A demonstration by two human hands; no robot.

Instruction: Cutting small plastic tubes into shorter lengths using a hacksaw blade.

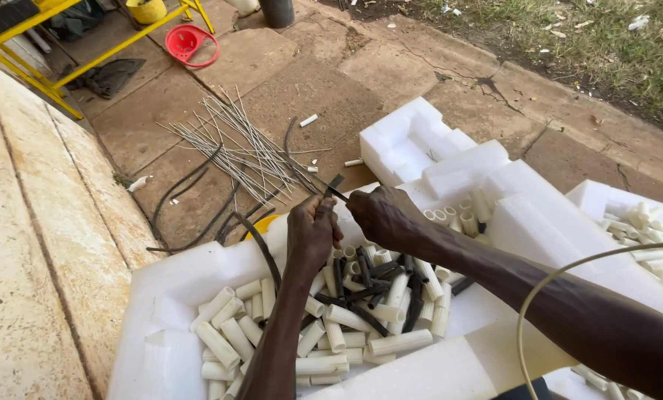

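Between the two sets of fingertips, seen from the head camera, a thin dark strip (pixel 334 185) runs up and away over the edge of the white foam tray (pixel 161 296). The left hand (pixel 313 230) is curled into a tight fist around a dark cable (pixel 261 248), which trails back from under its fingers and curves down toward the paving. The right hand (pixel 383 215) is pinched closed on the strip's near end, thumb and fingers pressed together just beside the left knuckles; the two hands nearly touch.

Directly beneath the fingers lie short cream tube pieces (pixel 346 318) heaped in the tray, with short black offcuts (pixel 376 285) scattered among them. Beyond the fingertips, on the stone floor (pixel 287 81), a fan of thin grey rods (pixel 246 144) lies spread, well apart from the hands. To the right of the right wrist stand more tube pieces upright in a foam block (pixel 450 159). A pale loop of cord (pixel 561 296) arcs across the right forearm in the near foreground.

Judging from the grips, the work goes best with the left fist kept firm and still, so the cable cannot twist, while the right pinch stays close to the left knuckles, giving short, controlled pulls along the cable's line. Whether the strip is a blade or a peeled layer cannot be told.
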